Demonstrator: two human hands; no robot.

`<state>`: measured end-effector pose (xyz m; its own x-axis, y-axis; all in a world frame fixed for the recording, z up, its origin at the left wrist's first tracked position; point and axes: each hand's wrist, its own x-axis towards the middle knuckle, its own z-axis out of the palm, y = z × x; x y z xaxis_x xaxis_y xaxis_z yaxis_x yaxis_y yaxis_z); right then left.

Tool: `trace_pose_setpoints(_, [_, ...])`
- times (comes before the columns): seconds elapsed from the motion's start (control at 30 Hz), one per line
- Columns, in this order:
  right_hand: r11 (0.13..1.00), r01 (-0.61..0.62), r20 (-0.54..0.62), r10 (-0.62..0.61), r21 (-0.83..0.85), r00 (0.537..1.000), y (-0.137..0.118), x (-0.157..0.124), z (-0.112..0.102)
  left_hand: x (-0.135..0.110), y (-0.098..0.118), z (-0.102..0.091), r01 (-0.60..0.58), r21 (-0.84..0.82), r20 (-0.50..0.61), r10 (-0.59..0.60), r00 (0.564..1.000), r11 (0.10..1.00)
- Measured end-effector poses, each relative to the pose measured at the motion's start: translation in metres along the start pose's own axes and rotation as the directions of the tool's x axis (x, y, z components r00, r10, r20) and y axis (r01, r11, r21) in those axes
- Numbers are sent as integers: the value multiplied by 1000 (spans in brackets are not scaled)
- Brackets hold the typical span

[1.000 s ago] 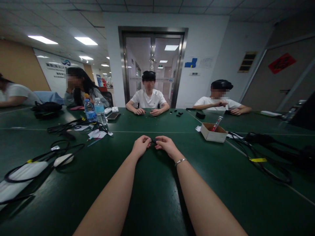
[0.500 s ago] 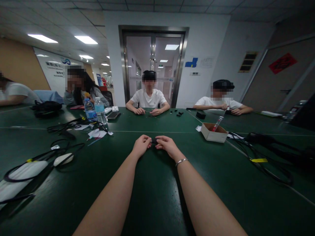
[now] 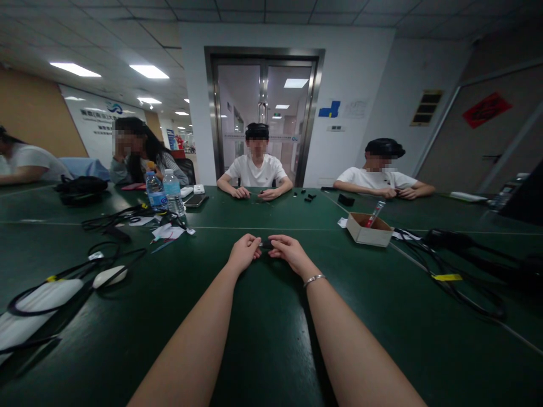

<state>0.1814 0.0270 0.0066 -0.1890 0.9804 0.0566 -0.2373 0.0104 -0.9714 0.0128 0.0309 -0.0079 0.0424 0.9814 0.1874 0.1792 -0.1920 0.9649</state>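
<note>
Above the green table point(image 3: 271, 316), my left hand point(image 3: 245, 252) and my right hand point(image 3: 289, 252) meet in front of me. Held between their fingertips is a small black piece point(image 3: 267, 244) with a pale bit at its left end; it is too small to tell its kind. My right thumb and fingers pinch the black part. The left fingers are closed at the pale end, partly hiding it. A silver bracelet point(image 3: 314, 280) circles my right wrist.
At right stands an open cardboard box point(image 3: 369, 234) with a red-and-white tube point(image 3: 375, 213) in it, beside black cables point(image 3: 458, 282). Water bottles point(image 3: 173, 192), a phone point(image 3: 196, 200), papers point(image 3: 167, 232) and a white mouse point(image 3: 110, 276) lie left. Small black parts point(image 3: 309, 198) lie near the people opposite.
The black piece has turned slightly between my fingers and looks flatter. My hands stay nearly in place. Across the table, the person at the right has lowered a hand.
</note>
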Motion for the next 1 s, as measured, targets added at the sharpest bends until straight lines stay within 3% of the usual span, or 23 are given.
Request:
trace_pose_setpoints(0.37, [1000, -4, 10, 4, 2, 1000, -1, -1, -1, 1, 6, 1, 128, -32, 3, -128, 992, 991])
trace_pose_setpoints(1.0, [1000, -15, 35, 15, -6, 999, -5, -4, 1, -2, 15, 0, 135, 12, -11, -135, 991, 991])
